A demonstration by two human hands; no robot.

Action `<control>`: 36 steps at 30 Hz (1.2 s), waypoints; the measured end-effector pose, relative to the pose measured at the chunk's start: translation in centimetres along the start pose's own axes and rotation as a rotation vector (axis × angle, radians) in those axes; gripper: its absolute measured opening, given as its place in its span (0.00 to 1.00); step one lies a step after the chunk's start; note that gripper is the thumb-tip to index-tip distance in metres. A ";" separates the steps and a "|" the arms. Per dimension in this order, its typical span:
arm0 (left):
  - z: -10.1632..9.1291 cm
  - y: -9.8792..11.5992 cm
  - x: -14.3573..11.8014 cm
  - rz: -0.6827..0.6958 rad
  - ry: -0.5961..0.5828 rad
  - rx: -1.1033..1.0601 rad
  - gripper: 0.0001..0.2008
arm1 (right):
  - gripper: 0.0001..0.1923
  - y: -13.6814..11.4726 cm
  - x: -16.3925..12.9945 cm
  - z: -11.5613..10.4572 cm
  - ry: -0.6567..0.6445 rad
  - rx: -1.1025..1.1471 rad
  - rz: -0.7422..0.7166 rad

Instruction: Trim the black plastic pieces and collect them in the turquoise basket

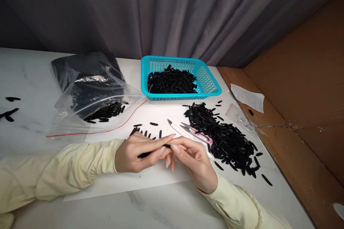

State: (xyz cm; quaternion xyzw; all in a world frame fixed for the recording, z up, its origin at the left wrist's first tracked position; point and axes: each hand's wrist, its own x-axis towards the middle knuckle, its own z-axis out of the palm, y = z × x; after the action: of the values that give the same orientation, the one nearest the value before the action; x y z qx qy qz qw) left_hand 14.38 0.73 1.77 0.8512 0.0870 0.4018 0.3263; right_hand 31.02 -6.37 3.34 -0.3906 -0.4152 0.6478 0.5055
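Note:
Over a white sheet point(113, 182), my left hand point(138, 150) and my right hand point(198, 159) meet with their fingertips together. Pinched between them is a small, narrow black strip point(167, 146), mostly covered by the fingers. More black point(144, 155) shows under the left fingers; whether it is the same strip I cannot tell. Just beyond the hands, several loose black strips point(154, 124) lie on the sheet. A craft knife point(176, 127) and pink thread snips point(201, 136) rest near my right hand, beside a large pile of black strips point(228, 143).
A turquoise basket point(181, 96) holds many black strips at the back. To its left lies an open zip bag point(61, 121) with strips inside, near a dark plastic package point(86, 68). A cardboard wall point(303, 46) borders the right side, with a paper slip point(247, 96) by it.

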 end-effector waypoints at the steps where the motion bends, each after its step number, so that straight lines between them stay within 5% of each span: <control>1: 0.0 0.0 0.0 -0.001 -0.005 0.000 0.24 | 0.08 0.0 0.0 0.0 0.004 0.008 0.004; 25: 0.1 -0.1 -0.3 -0.031 0.000 -0.016 0.24 | 0.05 -0.1 -0.4 0.1 0.088 -0.107 -0.068; 30: 0.0 0.1 0.0 -0.275 0.037 -0.090 0.24 | 0.03 -2.6 1.2 -0.9 0.211 -0.496 -0.289; 33: -0.4 0.4 0.6 -0.472 0.018 -0.208 0.26 | 0.04 -5.9 4.9 -2.5 0.322 -0.797 -0.543; 36: -0.8 0.8 1.1 -0.649 -0.011 -0.358 0.27 | 0.06 -8.5 9.0 -3.5 0.272 -1.096 -0.603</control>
State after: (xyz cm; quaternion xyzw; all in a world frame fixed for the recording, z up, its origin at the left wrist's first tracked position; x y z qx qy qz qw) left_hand 14.44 0.95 3.37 0.7108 0.2792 0.2817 0.5809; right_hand 35.45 4.16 9.23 -0.5372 -0.7099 0.1157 0.4406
